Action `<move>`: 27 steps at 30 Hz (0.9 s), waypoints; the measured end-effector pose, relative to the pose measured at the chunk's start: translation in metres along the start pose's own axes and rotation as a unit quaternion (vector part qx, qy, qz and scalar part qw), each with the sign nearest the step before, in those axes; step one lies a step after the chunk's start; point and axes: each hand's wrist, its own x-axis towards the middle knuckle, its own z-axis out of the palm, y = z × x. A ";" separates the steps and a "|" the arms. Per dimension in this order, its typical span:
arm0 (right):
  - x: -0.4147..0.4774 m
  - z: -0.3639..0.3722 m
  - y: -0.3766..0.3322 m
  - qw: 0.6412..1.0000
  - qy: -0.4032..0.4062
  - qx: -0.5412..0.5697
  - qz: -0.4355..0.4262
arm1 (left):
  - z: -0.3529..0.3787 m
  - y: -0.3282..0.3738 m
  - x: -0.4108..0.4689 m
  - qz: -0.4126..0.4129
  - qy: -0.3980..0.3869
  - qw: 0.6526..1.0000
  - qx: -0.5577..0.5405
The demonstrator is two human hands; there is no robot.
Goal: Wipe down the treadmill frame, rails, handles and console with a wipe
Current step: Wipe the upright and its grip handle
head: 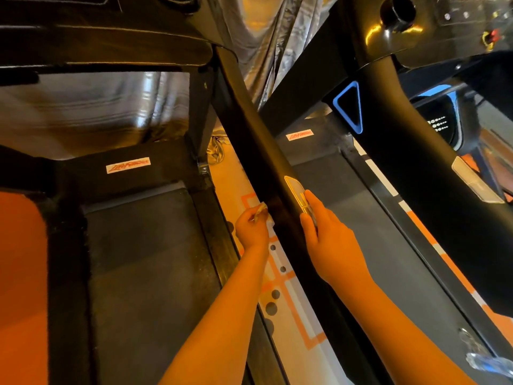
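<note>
A black treadmill handrail (258, 140) runs diagonally from the top centre down to the lower right. My left hand (251, 227) pinches a small pale wipe (262, 211) against the rail's left side. On the rail's right side my right hand (324, 229) rests with straight fingers, its fingertips touching the silver sensor plate (295, 187) on the rail. The console (416, 26) of the right treadmill shows at the top right.
A dark running belt (144, 259) of a neighbouring treadmill lies at left, another belt (369, 234) at right. Between them is a pale floor strip (288, 298) with orange lines and dots. A second thick black rail (433, 151) with a blue triangle crosses the right side.
</note>
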 end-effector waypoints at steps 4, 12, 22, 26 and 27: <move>0.001 0.000 0.000 1.000 -0.004 0.009 -0.008 | 0.004 0.012 -0.007 0.070 -0.013 0.997 -0.008; 0.002 -0.001 0.002 1.000 -0.011 0.018 -0.019 | 0.003 -0.043 0.000 -0.015 -0.003 0.999 0.031; 0.003 -0.001 0.004 0.999 -0.007 0.017 -0.030 | 0.002 -0.022 -0.031 0.047 0.047 0.998 -0.018; 0.004 0.001 0.004 0.999 -0.004 0.022 -0.035 | 0.000 -0.008 -0.049 0.050 -0.003 0.998 -0.048; 0.004 0.001 0.004 0.999 -0.003 0.024 -0.035 | -0.001 -0.007 -0.051 0.058 -0.007 0.997 -0.043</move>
